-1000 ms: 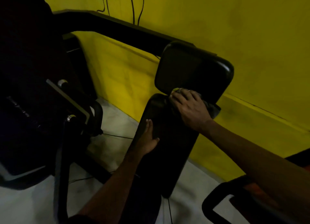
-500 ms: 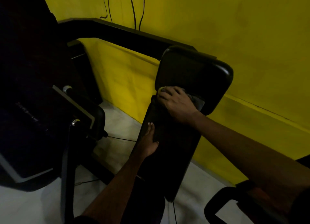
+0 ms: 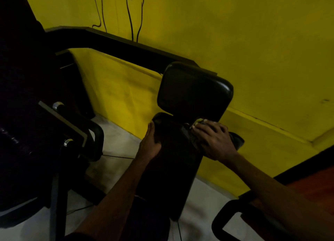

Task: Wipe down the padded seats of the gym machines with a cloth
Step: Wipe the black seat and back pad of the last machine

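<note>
We are looking down at a long black padded seat (image 3: 173, 161) of a gym machine, standing against a yellow wall (image 3: 253, 42). Our right hand (image 3: 215, 141) is pressing flat, fingers spread, on a dark crumpled cloth (image 3: 236, 140) at the seat's upper right edge, just below the black padded headrest (image 3: 193, 91). Our left hand (image 3: 151, 143) is lying on the seat's upper left edge, fingers together, the thumb wrapping onto the pad. Left of the seat, a black metal frame (image 3: 72, 128) is standing on the pale floor (image 3: 115, 143).
</note>
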`<action>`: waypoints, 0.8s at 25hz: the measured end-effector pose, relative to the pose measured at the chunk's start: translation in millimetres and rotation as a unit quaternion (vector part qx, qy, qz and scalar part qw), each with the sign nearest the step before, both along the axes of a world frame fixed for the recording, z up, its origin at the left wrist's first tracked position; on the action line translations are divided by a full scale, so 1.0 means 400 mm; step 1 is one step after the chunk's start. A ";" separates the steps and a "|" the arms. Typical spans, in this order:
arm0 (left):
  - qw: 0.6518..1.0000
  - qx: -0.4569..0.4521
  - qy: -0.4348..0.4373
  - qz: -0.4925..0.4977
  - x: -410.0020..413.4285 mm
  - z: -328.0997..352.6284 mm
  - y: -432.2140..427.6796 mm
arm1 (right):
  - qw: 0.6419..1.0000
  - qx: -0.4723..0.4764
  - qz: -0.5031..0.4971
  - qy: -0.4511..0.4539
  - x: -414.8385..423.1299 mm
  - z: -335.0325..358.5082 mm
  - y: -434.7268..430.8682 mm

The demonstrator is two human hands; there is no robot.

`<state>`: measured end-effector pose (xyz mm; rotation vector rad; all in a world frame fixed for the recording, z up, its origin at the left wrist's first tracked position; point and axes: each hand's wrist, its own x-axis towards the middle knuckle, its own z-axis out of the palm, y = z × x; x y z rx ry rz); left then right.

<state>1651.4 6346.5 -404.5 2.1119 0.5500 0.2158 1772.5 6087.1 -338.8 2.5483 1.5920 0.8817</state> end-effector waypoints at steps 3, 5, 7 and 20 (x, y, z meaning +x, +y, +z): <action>0.997 -0.005 -0.047 0.063 0.011 0.053 0.002 | 0.999 0.051 -0.010 0.011 -0.003 0.056 0.038; 0.992 -0.011 -0.101 0.078 0.035 0.119 -0.005 | 0.994 0.101 -0.037 0.001 0.007 0.119 0.068; 0.988 -0.009 -0.144 0.060 0.063 0.178 -0.013 | 0.990 0.130 -0.055 -0.018 0.018 0.176 0.086; 0.974 0.156 -0.147 -0.074 0.070 0.260 0.015 | 0.974 0.184 -0.108 0.073 0.060 0.385 0.199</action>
